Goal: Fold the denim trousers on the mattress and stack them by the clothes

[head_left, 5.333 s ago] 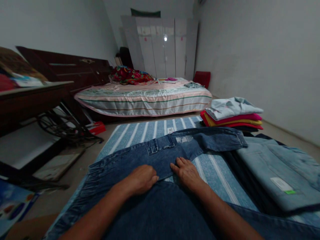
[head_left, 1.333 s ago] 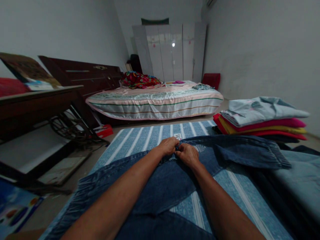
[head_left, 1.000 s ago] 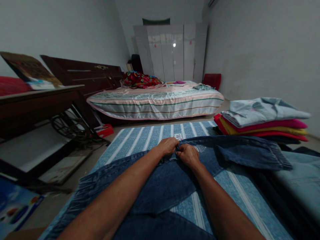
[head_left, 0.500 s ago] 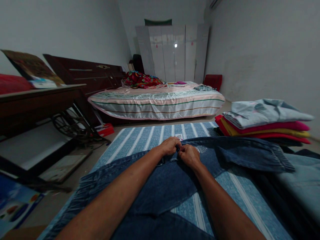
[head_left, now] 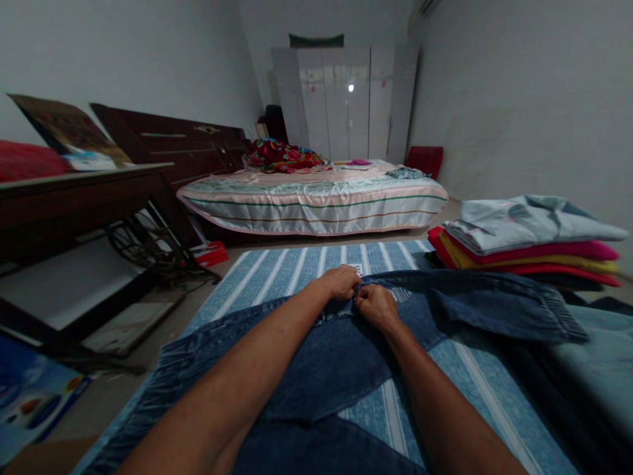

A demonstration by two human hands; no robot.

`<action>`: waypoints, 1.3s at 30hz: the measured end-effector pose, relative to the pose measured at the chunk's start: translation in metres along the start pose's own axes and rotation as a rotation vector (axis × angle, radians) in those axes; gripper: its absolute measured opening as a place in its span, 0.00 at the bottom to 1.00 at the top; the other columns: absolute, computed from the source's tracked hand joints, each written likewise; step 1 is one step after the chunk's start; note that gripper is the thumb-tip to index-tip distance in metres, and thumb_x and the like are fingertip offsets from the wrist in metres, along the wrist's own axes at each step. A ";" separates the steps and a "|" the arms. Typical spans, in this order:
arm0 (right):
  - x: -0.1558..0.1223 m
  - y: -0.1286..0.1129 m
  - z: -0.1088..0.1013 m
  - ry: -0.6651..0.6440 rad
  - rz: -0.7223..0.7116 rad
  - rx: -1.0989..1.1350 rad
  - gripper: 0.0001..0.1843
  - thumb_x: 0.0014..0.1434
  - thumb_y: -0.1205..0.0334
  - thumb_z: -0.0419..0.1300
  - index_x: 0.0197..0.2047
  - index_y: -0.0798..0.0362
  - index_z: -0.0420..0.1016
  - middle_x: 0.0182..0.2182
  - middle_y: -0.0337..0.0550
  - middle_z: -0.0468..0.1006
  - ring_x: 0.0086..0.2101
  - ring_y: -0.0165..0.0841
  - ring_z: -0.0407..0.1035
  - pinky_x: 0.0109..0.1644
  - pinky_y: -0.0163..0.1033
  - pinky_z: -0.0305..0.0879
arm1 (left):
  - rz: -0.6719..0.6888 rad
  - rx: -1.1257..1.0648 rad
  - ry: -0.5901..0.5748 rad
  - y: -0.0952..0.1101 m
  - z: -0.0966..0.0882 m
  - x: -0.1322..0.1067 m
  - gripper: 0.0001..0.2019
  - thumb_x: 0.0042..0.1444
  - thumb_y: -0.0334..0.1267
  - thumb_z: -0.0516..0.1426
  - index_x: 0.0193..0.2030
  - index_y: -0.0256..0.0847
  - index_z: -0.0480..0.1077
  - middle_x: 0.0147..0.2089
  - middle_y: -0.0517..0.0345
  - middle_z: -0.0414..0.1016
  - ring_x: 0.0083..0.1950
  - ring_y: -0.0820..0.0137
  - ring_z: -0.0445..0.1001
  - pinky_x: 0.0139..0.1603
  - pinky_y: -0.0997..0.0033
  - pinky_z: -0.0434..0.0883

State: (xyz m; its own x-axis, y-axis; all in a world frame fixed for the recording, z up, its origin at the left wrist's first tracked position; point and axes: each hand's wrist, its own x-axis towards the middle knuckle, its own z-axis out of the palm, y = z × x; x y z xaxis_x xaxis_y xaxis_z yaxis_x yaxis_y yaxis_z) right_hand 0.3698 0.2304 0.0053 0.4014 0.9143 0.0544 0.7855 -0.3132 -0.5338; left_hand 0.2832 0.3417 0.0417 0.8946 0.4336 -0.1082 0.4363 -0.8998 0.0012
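A dark blue denim jacket [head_left: 326,369] lies spread out in front of me, one sleeve out to each side with gathered cuffs. My left hand [head_left: 341,282] is closed on the jacket's upper edge, near a small white label that it partly covers. Just beside it, slightly lower and to the right, my right hand [head_left: 376,305] pinches the same part of the denim. Both sets of fingertips nearly meet; the exact bit of cloth or fastening between them is hidden.
Under the jacket is a blue-and-white striped bedspread [head_left: 267,270]. A stack of folded clothes [head_left: 529,244] stands at the right, with pale blue denim [head_left: 598,356] nearer me. Beyond are a large bed [head_left: 306,204] and a white wardrobe [head_left: 336,105]; a sewing-machine table [head_left: 89,191] is left.
My left hand has turned slightly and shifted right over the label, covering more of it. My right hand keeps its pinch, and the jacket lies as before.
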 end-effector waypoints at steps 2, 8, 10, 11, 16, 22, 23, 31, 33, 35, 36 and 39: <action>-0.001 -0.001 -0.002 -0.004 0.000 -0.017 0.11 0.52 0.60 0.54 0.32 0.46 0.79 0.32 0.42 0.80 0.37 0.37 0.73 0.34 0.35 0.59 | 0.006 0.010 -0.017 0.000 -0.002 -0.001 0.08 0.44 0.31 0.57 0.33 0.44 0.72 0.48 0.56 0.72 0.55 0.61 0.66 0.52 0.66 0.65; -0.002 -0.003 -0.009 -0.045 -0.018 -0.066 0.13 0.54 0.57 0.53 0.31 0.47 0.79 0.31 0.45 0.80 0.36 0.39 0.73 0.35 0.36 0.60 | -0.023 0.028 -0.022 -0.002 -0.003 -0.005 0.11 0.48 0.32 0.54 0.39 0.41 0.71 0.53 0.50 0.67 0.56 0.59 0.65 0.53 0.64 0.65; -0.001 -0.001 -0.011 -0.065 -0.026 -0.076 0.13 0.54 0.57 0.53 0.30 0.47 0.79 0.31 0.45 0.79 0.36 0.38 0.73 0.35 0.36 0.59 | -0.035 0.026 -0.020 -0.002 -0.002 -0.003 0.11 0.49 0.32 0.53 0.39 0.41 0.71 0.53 0.50 0.67 0.56 0.59 0.65 0.53 0.63 0.65; 0.000 -0.001 -0.012 -0.075 -0.031 -0.081 0.13 0.55 0.57 0.53 0.30 0.47 0.79 0.30 0.45 0.79 0.36 0.37 0.73 0.34 0.36 0.59 | -0.040 0.024 -0.017 -0.002 -0.001 -0.002 0.10 0.49 0.32 0.53 0.39 0.41 0.71 0.52 0.50 0.67 0.55 0.59 0.65 0.52 0.64 0.66; 0.001 0.003 -0.017 -0.115 -0.053 -0.093 0.14 0.55 0.60 0.51 0.30 0.49 0.78 0.30 0.44 0.79 0.34 0.36 0.72 0.33 0.34 0.58 | -0.061 0.008 0.009 0.000 0.002 0.002 0.09 0.48 0.30 0.53 0.36 0.40 0.71 0.47 0.51 0.69 0.51 0.61 0.68 0.50 0.65 0.67; 0.003 0.004 -0.018 -0.138 -0.056 -0.095 0.14 0.54 0.61 0.51 0.30 0.50 0.78 0.30 0.44 0.79 0.34 0.36 0.72 0.32 0.34 0.57 | -0.118 -0.044 0.080 0.002 0.009 0.000 0.09 0.48 0.31 0.53 0.36 0.41 0.71 0.44 0.53 0.69 0.49 0.63 0.68 0.50 0.67 0.66; 0.003 0.004 -0.018 -0.137 -0.051 -0.095 0.14 0.54 0.61 0.51 0.30 0.50 0.78 0.30 0.44 0.79 0.34 0.36 0.73 0.32 0.34 0.57 | -0.135 -0.056 0.095 0.002 0.011 -0.001 0.09 0.48 0.31 0.53 0.36 0.41 0.71 0.44 0.53 0.69 0.48 0.63 0.69 0.50 0.67 0.66; 0.004 0.005 -0.017 -0.135 -0.020 -0.085 0.12 0.53 0.59 0.53 0.30 0.49 0.78 0.31 0.44 0.79 0.34 0.36 0.73 0.32 0.34 0.58 | -0.222 -0.132 0.229 -0.002 0.025 -0.004 0.14 0.49 0.31 0.55 0.44 0.41 0.69 0.47 0.55 0.70 0.51 0.65 0.68 0.53 0.68 0.65; 0.005 0.005 -0.017 -0.141 -0.024 -0.067 0.11 0.52 0.59 0.54 0.30 0.49 0.79 0.30 0.43 0.79 0.33 0.35 0.72 0.32 0.34 0.58 | -0.266 -0.132 0.268 -0.001 0.027 -0.007 0.15 0.49 0.32 0.55 0.46 0.38 0.68 0.47 0.52 0.70 0.50 0.63 0.68 0.52 0.67 0.65; 0.005 0.006 -0.017 -0.143 -0.025 -0.048 0.10 0.51 0.59 0.55 0.30 0.49 0.79 0.29 0.43 0.79 0.32 0.35 0.72 0.31 0.34 0.57 | -0.309 -0.124 0.299 0.003 0.028 -0.011 0.13 0.50 0.32 0.54 0.44 0.36 0.69 0.45 0.49 0.71 0.49 0.61 0.68 0.50 0.64 0.66; 0.006 0.007 -0.016 -0.143 -0.025 -0.038 0.10 0.51 0.59 0.55 0.30 0.49 0.79 0.28 0.43 0.79 0.32 0.35 0.72 0.31 0.34 0.57 | -0.320 -0.121 0.307 0.005 0.029 -0.012 0.11 0.51 0.32 0.53 0.42 0.36 0.70 0.43 0.48 0.71 0.48 0.60 0.69 0.49 0.64 0.66; 0.009 0.011 -0.015 -0.152 -0.038 -0.003 0.09 0.50 0.60 0.56 0.29 0.50 0.79 0.26 0.42 0.78 0.30 0.34 0.71 0.29 0.33 0.55 | -0.303 -0.124 0.304 0.013 0.032 -0.017 0.08 0.53 0.31 0.52 0.36 0.38 0.72 0.42 0.51 0.72 0.48 0.62 0.69 0.48 0.66 0.66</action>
State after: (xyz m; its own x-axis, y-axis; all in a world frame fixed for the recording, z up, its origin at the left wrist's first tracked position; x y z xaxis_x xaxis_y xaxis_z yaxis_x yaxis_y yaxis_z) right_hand 0.3889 0.2313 0.0123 0.2959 0.9537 -0.0542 0.8003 -0.2785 -0.5311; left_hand 0.2707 0.3207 0.0122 0.7040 0.6881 0.1755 0.6750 -0.7252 0.1358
